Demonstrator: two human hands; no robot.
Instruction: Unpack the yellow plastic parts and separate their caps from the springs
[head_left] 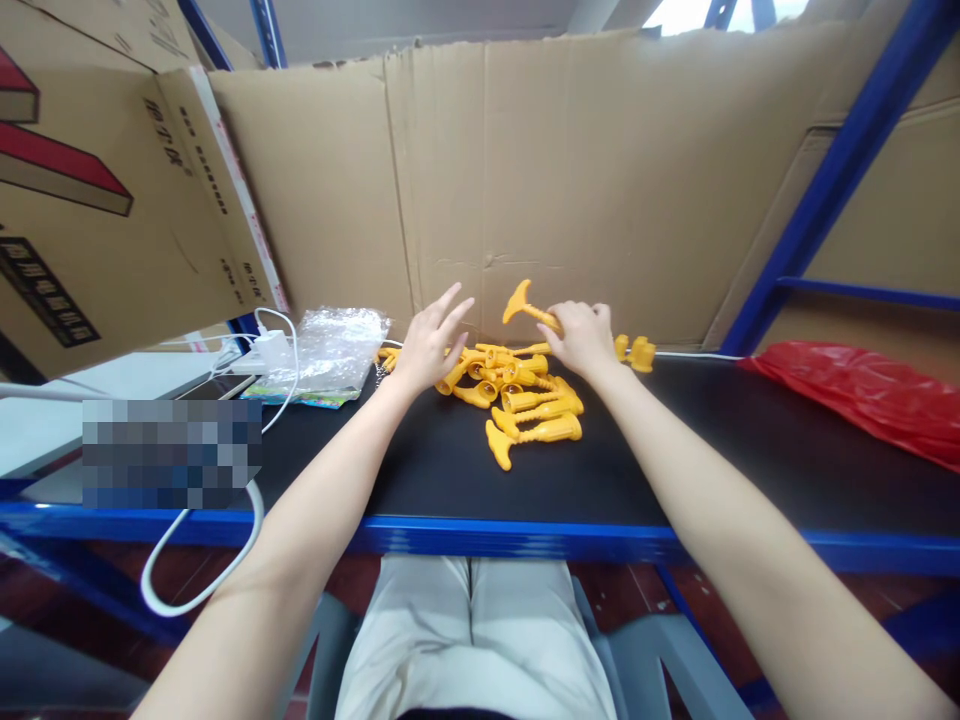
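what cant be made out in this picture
All in the head view:
- held yellow piece: gripped part, hidden by the right hand
- yellow pile: lower pieces, covered by upper ones
- red plastic: cut off by the right edge
- pixelated patch: contents masked by blurring

The premises appear to be a workshop or storeroom workstation. Evidence noted: blue metal framing (836, 180) to the right of the right hand's (581, 335) grip; plain cardboard sheeting (600, 180) upright behind it; a printed carton (150, 240) well to its left; many yellow plastic parts (555, 430) heaped beside it on a black worktop (450, 480).
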